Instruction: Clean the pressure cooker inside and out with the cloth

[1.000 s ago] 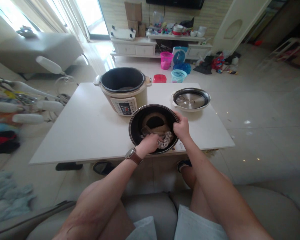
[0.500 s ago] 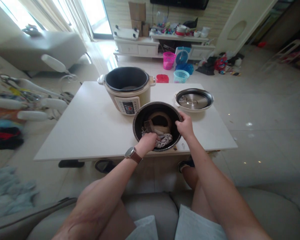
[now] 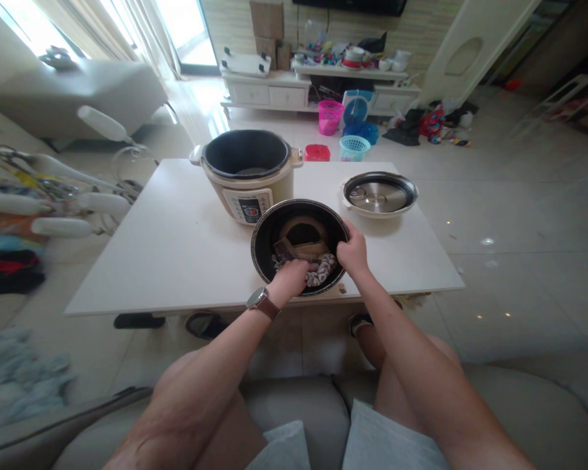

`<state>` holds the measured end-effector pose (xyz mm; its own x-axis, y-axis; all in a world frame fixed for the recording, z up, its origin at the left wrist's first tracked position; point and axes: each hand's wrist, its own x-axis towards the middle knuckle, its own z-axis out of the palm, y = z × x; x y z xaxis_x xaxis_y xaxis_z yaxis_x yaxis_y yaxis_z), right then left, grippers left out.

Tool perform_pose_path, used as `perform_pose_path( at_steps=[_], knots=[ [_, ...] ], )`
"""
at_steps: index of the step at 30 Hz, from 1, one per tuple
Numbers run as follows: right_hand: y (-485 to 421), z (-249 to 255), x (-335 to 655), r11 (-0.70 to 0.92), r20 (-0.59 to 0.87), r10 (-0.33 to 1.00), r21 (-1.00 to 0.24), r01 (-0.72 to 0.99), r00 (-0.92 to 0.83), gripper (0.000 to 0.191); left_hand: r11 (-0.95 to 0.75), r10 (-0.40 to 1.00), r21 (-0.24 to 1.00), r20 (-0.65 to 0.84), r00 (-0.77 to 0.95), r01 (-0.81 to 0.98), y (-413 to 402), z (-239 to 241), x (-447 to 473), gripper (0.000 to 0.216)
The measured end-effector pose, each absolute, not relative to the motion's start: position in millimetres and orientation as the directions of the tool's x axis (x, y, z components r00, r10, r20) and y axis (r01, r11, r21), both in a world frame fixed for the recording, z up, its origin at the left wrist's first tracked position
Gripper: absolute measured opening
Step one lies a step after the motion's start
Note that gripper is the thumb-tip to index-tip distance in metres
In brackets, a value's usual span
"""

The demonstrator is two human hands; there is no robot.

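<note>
A black inner pot (image 3: 264,245) sits near the front edge of the white table (image 3: 176,248). Inside it lies a patterned cloth (image 3: 321,271). My left hand (image 3: 290,277), a watch on its wrist, is down in the pot with fingers closed on the cloth. The pot's right rim is gripped by my right hand (image 3: 353,251). Behind the pot stands the beige cooker body (image 3: 247,173), open at the top.
A steel lid (image 3: 379,194) lies upside down on the table's right side. A white rack (image 3: 53,202) stands left of the table. Baskets (image 3: 340,130) and clutter lie on the floor beyond, before a low white cabinet (image 3: 274,94).
The pot has shifted slightly left on the table. My left hand has kept moving the cloth round the pot's bottom. My right hand has stayed on the right rim.
</note>
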<state>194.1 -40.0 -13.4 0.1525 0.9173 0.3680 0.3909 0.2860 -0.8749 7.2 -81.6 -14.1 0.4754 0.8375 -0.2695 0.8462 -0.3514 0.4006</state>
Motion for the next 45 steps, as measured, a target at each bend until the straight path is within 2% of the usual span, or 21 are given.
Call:
perform_pose_path(
  at_steps=[21,45],
  knots=[
    [-38.1,-16.2,196.6,0.245,0.335,0.924,-0.888,0.389,0.183,0.068,-0.360,0.843,0.391,-0.252,0.474,0.847,-82.7,-13.5,10.3,0.059],
    [-38.9,-15.6,195.9,0.274,0.374,0.908,-0.870,0.410,0.188,0.068,-0.362,0.842,0.375,-0.261,0.472,0.853,-83.4,-13.7,10.6,0.059]
  ],
)
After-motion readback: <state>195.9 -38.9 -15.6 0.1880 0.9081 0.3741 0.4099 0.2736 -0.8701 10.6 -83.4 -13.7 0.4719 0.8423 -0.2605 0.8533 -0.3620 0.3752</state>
